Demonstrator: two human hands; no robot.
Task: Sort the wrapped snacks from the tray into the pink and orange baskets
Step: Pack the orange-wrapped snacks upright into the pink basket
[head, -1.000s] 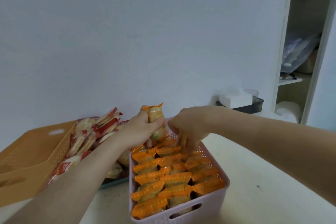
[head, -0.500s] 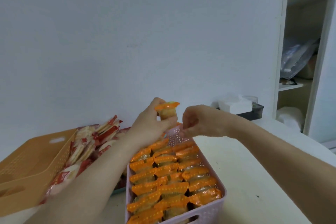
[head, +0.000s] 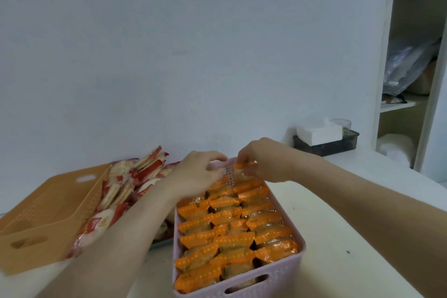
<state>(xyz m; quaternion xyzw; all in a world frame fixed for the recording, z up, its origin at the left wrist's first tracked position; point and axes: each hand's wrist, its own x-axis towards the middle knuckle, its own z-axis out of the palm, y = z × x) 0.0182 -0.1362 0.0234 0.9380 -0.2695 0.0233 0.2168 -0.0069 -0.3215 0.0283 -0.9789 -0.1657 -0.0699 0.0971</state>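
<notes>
**Two hands met at the far rim of a packed pink basket**

Three rows of orange-wrapped packets (head: 232,239) were seen to fill the pink basket (head: 205,291) wall to wall, with little slack left between them except at its twelve o'clock end. Bare white table (head: 343,237) was left open from three to five o'clock of the basket. At nine o'clock the way was crowded by a heap of red-and-white snacks (head: 125,184) on a tray (head: 161,244), of which only a thin teal edge was shown. Beyond the heap, the orange basket (head: 48,213) was tipped up on its side against the wall.

The left hand (head: 196,174) was held at the basket's eleven o'clock corner with its fingers curled over the rim. Whether anything was gripped by it could not be told. The right hand (head: 263,162) was held at twelve o'clock, and one orange-wrapped snack (head: 244,166) was pinched by its crimped top edge just above the far rim.

Both baskets were made of moulded plastic, perforated in the walls, with slot handles cut into the ends. The packets were glossy film, crimped and dotted along their orange seams. At one o'clock a white tissue box (head: 316,134) was set in a dark container (head: 338,146), and a white shelf unit (head: 384,55) was stood at two o'clock.
</notes>
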